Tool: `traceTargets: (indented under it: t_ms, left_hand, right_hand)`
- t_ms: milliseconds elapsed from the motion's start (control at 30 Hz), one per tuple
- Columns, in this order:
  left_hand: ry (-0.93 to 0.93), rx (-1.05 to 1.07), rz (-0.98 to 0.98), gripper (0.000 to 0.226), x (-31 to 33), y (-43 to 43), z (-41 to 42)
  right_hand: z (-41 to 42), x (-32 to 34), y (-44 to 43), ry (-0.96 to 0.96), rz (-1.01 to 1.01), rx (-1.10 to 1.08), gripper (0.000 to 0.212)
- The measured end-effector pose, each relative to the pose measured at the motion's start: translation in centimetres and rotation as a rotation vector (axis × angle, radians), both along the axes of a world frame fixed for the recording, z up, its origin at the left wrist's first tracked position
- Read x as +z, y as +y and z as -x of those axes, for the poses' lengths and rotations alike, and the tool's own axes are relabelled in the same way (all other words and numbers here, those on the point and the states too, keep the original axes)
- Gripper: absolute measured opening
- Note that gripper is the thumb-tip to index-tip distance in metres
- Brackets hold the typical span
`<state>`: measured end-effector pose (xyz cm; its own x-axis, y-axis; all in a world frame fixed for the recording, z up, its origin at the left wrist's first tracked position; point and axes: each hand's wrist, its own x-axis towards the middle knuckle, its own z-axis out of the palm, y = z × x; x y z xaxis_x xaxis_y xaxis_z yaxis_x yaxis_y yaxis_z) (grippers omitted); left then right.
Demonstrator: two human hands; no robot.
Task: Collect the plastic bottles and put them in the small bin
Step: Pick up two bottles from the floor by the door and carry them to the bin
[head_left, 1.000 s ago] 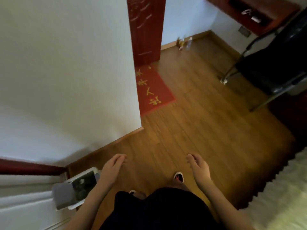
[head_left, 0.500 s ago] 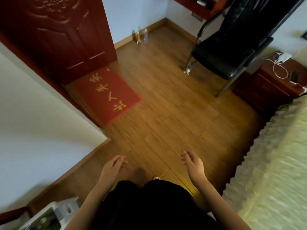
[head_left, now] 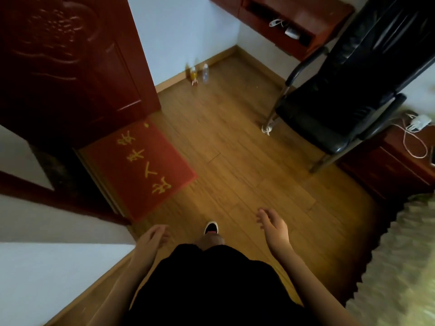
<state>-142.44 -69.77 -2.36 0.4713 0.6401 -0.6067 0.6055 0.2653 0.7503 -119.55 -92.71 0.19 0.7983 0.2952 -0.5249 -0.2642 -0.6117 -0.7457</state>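
Both hands, the left hand (head_left: 153, 236) and right hand (head_left: 273, 225), hang empty with fingers loosely spread; far beyond, blurred bottles (head_left: 199, 74) stand beside the door (head_left: 70, 67).

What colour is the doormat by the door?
Red doormat with yellow characters, seen in the head view.

Two plastic bottles (head_left: 199, 74) stand side by side on the wooden floor (head_left: 235, 161) at the far wall's skirting, just right of the door (head_left: 70, 67). A doormat (head_left: 138, 168) lies on the floor before the door. An armchair (head_left: 341, 102) stands to the right, beside a bedside cabinet (head_left: 395, 165), with the bed (head_left: 400, 267) nearer on the right.
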Motion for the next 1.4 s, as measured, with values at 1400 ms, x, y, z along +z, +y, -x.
traceTargets:
  t_ms: [1400]
  left_hand:
    - [-0.018, 0.255, 0.003, 0.025, -1.4, 54.2, -72.5]
  right_hand:
    - [-77.3, -1.8, 60.4, -0.043, -0.031, 0.386, 0.02]
